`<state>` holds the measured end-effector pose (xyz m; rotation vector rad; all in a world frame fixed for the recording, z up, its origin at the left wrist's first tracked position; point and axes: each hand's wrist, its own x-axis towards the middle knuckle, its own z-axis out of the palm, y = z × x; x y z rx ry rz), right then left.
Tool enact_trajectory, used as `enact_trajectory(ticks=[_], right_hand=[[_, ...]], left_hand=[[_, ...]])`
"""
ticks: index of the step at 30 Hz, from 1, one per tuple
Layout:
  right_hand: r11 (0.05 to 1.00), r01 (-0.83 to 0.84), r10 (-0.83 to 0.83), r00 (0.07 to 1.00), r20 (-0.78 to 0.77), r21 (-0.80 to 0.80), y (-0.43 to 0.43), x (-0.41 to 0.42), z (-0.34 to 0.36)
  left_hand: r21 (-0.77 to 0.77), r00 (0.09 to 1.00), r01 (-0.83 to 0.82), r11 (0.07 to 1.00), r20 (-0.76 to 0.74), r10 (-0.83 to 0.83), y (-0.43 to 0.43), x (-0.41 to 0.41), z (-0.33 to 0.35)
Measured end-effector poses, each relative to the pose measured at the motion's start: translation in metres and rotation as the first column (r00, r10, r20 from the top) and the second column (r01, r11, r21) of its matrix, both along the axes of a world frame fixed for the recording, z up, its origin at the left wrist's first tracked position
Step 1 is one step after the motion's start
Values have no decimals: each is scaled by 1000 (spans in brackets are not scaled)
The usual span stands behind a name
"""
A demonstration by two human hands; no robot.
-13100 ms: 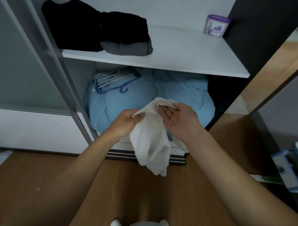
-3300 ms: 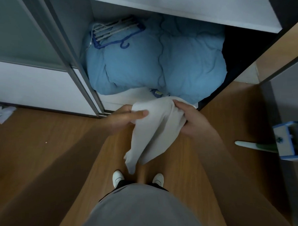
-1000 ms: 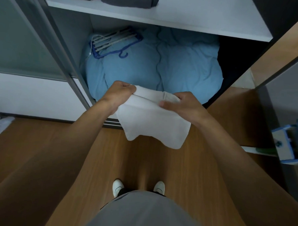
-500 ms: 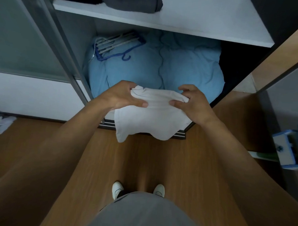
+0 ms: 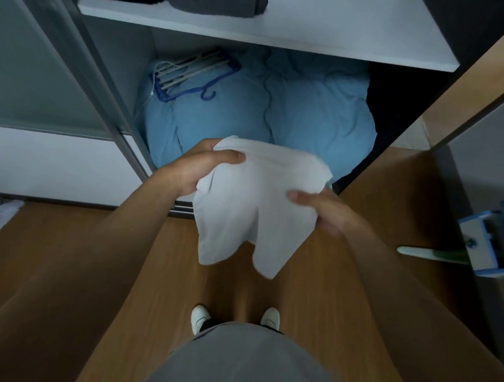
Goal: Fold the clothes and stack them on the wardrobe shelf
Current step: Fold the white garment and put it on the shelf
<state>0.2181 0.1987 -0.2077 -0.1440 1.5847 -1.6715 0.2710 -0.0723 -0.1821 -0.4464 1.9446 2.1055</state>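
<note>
2 hands are folding the white garment (image 5: 256,202) mid-air before the wardrobe: left hand (image 5: 200,165) pinching its top, right hand (image 5: 322,208) gripping its side. Next, another fold, then onto the shelf (image 5: 338,33).

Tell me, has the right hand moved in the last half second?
Yes. The right hand came toward the person, off the blue duvet's lower edge, and now grips the white cloth over the floor.
</note>
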Motion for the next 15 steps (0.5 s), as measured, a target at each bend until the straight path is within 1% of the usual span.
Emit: enact_trajectory(ticks=[2,4,6,8,9,11,12,13,15], right_hand=[[1000,-1,1,1000,28,4,-6,11,-6],[997,74,-71,994,77,-34,-12,16,-6],[986,162,-154,978,141,-45,-16,14,-2],[983,176,-162,962,220,-47,-18,10,3],[984,169,-151,955,255,-52,-17,7,5],[983,171,-141,941,308,-73,-16,4,9],[979,185,-147,934,327,-89,-15,4,10],[972,212,-165,923,347,-102,-15,4,12],[955,273,-211,899,383,-115,-15,4,13]], left_hand=[[60,994,-41,997,101,35,-5,3,-4],[149,972,-98,984,225,63,-13,6,-9],[233,962,-146,961,259,84,-23,11,-14],[345,956,-198,918,275,103,-32,18,-25],[423,953,-215,880,286,96,-35,23,-32],[583,971,-175,793,234,42,-33,35,-46],[615,983,-131,778,184,20,-30,41,-54],[603,989,-90,793,147,1,-25,46,-61],[515,993,-9,857,103,-52,-15,53,-72]])
